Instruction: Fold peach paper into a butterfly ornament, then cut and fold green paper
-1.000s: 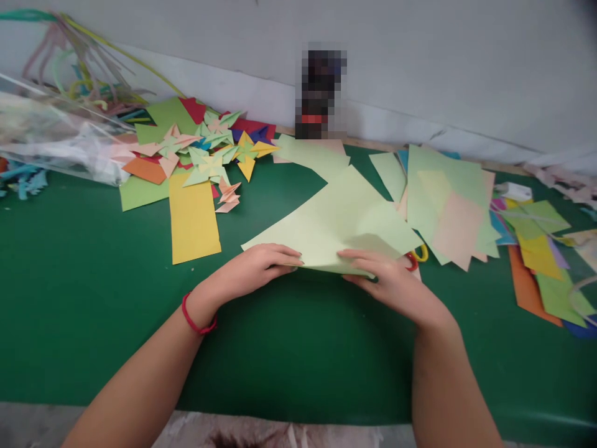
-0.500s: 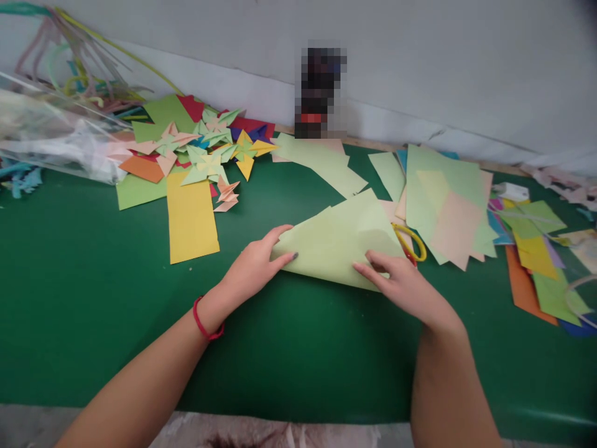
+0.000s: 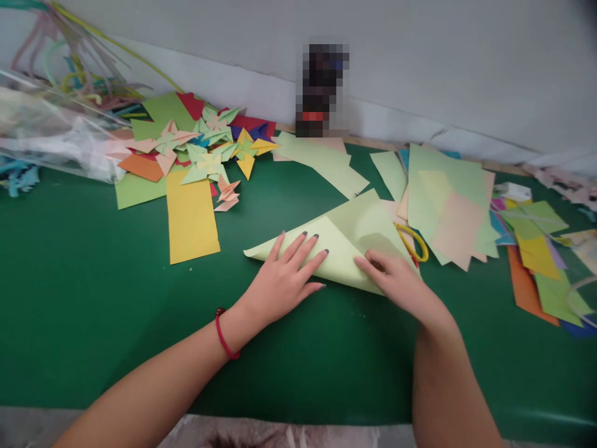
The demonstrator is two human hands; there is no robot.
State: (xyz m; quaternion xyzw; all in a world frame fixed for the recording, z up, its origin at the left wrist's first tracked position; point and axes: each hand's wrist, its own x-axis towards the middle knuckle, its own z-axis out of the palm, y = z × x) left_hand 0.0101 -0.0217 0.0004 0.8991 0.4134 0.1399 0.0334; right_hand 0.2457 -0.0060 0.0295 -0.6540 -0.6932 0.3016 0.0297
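A pale green sheet of paper [image 3: 368, 227] lies folded over on itself on the green table, its fold along the near side. My left hand [image 3: 284, 274] presses flat on the folded flap with its fingers spread. At the sheet's right part, my right hand [image 3: 394, 274] has its fingers curled in and holds the paper at the near edge; some of its fingertips are hidden. Just beyond that hand, yellow-handled scissors [image 3: 422, 246] are partly covered by the sheet.
Folded paper stars [image 3: 209, 155] pile up at the back left, with a yellow sheet [image 3: 192, 218] in front. Loose pale sheets [image 3: 448, 193] lie right of centre, coloured papers [image 3: 536, 249] farther right. A clear plastic bag [image 3: 51, 137] is at far left. A blurred object [image 3: 321, 90] stands by the wall.
My left hand has gone from pinching the paper's left corner to lying flat on the flap. The flap now shows pressed down, its left tip uncovered. My right hand has hardly moved.
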